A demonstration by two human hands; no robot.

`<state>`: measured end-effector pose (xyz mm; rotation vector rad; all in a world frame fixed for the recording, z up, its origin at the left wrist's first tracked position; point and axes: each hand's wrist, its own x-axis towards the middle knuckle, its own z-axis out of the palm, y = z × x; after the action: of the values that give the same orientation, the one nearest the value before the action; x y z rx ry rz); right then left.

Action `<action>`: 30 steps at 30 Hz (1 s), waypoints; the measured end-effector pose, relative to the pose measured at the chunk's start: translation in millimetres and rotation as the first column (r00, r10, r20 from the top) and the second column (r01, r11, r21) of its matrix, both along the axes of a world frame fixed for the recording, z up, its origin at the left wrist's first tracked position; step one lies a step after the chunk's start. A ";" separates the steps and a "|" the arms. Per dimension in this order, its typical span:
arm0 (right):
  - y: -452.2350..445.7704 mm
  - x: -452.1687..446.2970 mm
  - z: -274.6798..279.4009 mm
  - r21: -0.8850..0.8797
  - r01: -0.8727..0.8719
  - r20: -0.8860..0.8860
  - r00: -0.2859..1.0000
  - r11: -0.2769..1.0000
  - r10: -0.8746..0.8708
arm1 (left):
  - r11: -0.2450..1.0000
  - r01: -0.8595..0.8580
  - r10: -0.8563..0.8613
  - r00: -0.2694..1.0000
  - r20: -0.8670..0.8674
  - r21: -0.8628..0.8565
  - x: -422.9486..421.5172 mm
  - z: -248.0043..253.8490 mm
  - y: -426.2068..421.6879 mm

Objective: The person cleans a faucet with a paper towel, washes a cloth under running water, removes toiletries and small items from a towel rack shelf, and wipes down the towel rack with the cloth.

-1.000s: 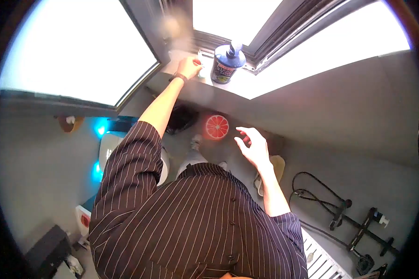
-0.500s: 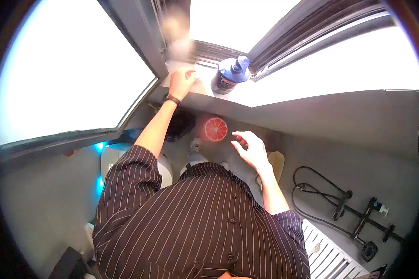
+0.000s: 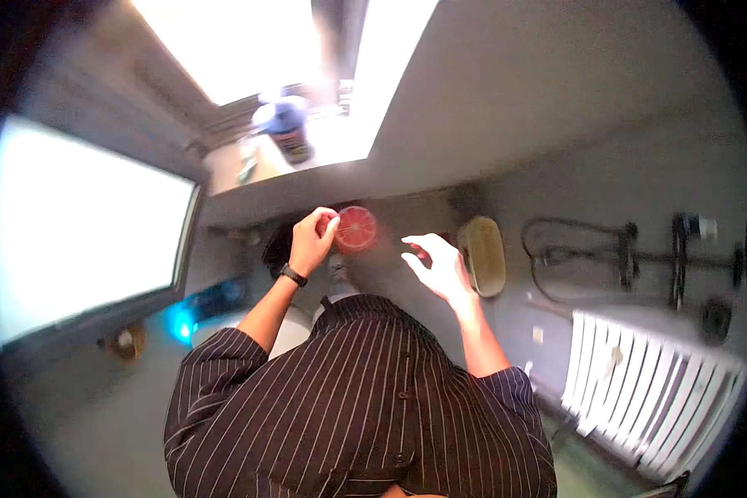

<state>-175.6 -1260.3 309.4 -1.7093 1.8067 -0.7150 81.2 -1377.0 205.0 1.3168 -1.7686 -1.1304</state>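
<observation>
My left hand (image 3: 314, 236), with a dark band at the wrist, is closed in a pinch in front of my body. Whatever its fingertips hold, if anything, is too small to make out. Just beyond them lies a round red citrus-slice mat (image 3: 358, 230), partly behind the fingers. My right hand (image 3: 438, 267) hovers to the right of it, thumb and fingers apart, with nothing in it. Beside that hand is a pale yellow oblong tub (image 3: 482, 256). A blurred blue pump bottle (image 3: 287, 131) stands on the windowsill (image 3: 332, 149), beyond both hands.
An open window sash (image 3: 95, 232) juts in at the left. On the right wall hangs a black shower fixture with a hose (image 3: 631, 257), and below it a white radiator (image 3: 651, 386). A dark bag-like shape (image 3: 279, 249) sits behind my left hand.
My left hand has come down from the windowsill to near the citrus-slice mat. The view has swung to the right, bringing more of the radiator into sight. My right hand stays raised and open.
</observation>
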 end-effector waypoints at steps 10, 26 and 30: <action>314.6 -119.6 1.2 -0.304 0.578 0.049 0.803 0.757 -0.594 | 0.733 0.658 -0.674 0.737 -0.050 -0.173 -258.1 57.3 177.2; 672.3 -200.3 3.0 -0.309 0.945 0.203 0.174 0.105 -0.964 | 0.009 0.974 -1.000 0.009 -0.002 -0.227 -510.2 110.6 542.7; 702.6 -240.7 9.1 -0.316 0.948 0.164 0.103 0.046 -0.981 | -0.052 0.967 -0.999 -0.053 0.004 -0.248 -559.9 118.6 574.4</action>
<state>-416.3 -557.8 318.4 -0.2405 2.9910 -1.5755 -478.7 -802.6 323.6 -0.6531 -2.5843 -1.6013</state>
